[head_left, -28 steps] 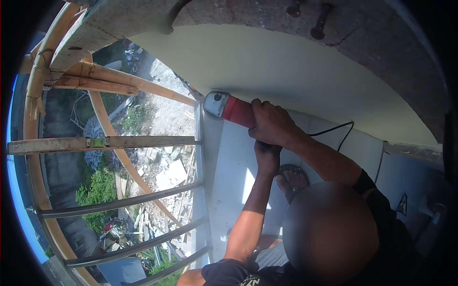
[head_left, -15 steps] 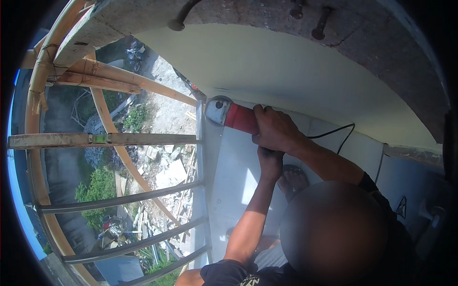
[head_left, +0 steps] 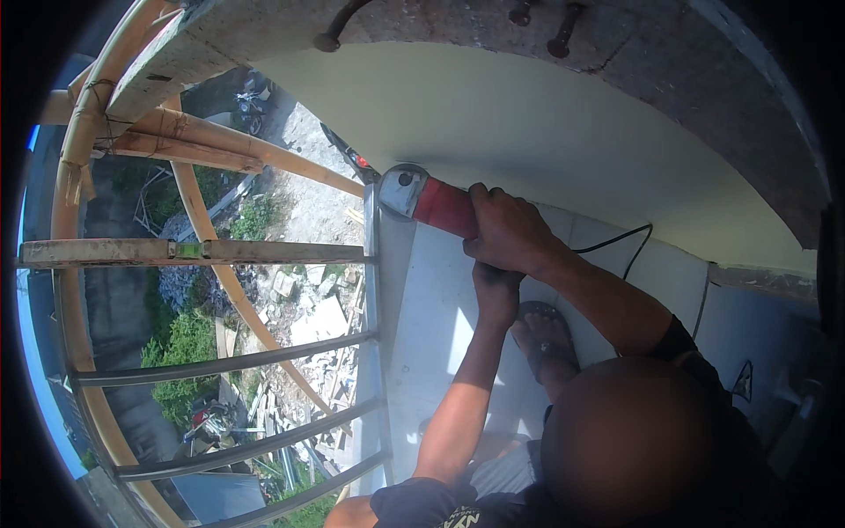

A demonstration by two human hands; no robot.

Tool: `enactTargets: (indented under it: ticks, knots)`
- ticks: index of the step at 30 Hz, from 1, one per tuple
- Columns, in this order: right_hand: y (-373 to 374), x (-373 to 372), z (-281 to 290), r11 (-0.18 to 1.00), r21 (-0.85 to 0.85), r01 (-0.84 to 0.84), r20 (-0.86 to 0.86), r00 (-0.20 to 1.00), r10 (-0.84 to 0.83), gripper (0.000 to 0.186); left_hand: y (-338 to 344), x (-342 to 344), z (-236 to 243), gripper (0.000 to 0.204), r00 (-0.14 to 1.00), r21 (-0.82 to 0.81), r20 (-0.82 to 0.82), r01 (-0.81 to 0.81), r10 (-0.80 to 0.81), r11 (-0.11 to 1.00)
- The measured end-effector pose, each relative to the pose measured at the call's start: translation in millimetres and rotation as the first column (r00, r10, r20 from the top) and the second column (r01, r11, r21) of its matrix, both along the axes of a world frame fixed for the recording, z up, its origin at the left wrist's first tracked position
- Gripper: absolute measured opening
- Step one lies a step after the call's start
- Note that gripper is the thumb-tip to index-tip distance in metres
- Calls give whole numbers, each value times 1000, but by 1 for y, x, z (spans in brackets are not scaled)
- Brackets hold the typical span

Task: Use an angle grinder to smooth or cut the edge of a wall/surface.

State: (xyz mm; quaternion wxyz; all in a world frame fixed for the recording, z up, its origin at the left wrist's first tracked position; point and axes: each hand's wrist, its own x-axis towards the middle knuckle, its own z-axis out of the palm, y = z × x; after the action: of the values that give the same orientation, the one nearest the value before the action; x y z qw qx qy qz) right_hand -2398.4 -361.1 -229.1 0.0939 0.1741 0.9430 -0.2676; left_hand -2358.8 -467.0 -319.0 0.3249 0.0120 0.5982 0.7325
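Observation:
A red angle grinder (head_left: 444, 209) with a metal gear head is held in both hands at the corner where the cream wall meets the pale floor. My right hand (head_left: 509, 229) wraps round the red body from above. Just below it, my left hand (head_left: 498, 286) is closed round the rear end of the tool, its fingers partly hidden. The round disc (head_left: 394, 214) under the gear head lies at the wall's base, close to the railing; whether it touches the wall I cannot tell. A black power cord (head_left: 616, 239) trails off to the right.
A metal railing (head_left: 374, 308) borders the floor on the left, with a drop to rubble below. A spirit level (head_left: 189, 250) lies along one bar. Wooden poles (head_left: 238, 304) stand outside. Overhead, nails (head_left: 563, 35) stick out of a rough beam (head_left: 458, 22). My sandalled foot (head_left: 541, 334) is near the hands.
The grinder's head has shifted slightly up toward the wall, and the tool tilts a little more. Both hands keep their hold. More of my foot and leg shows.

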Motion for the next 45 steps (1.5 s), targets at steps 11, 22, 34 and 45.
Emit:
enactTargets:
  ticks: [11, 22, 34, 45]
  knots:
    - [1, -3, -2, 1000, -1, 22, -22, 1000, -22, 46, -2, -5, -6, 34, 998, 117, 56, -24, 17, 993]
    - [3, -4, -5, 1000, -14, 20, -21, 1000, -21, 45, 4, -7, 0, 26, 995, 157, 91, -45, 31, 987]
    - [-2, 5, -4, 999, -7, 37, -3, 999, -37, 48, -4, 2, 3, 41, 1000, 137, 20, 14, -16, 991]
    - [-35, 39, -41, 961, -254, 114, -30, 992, -125, 50, -37, 29, -26, 46, 981, 98, 53, 183, -189, 978]
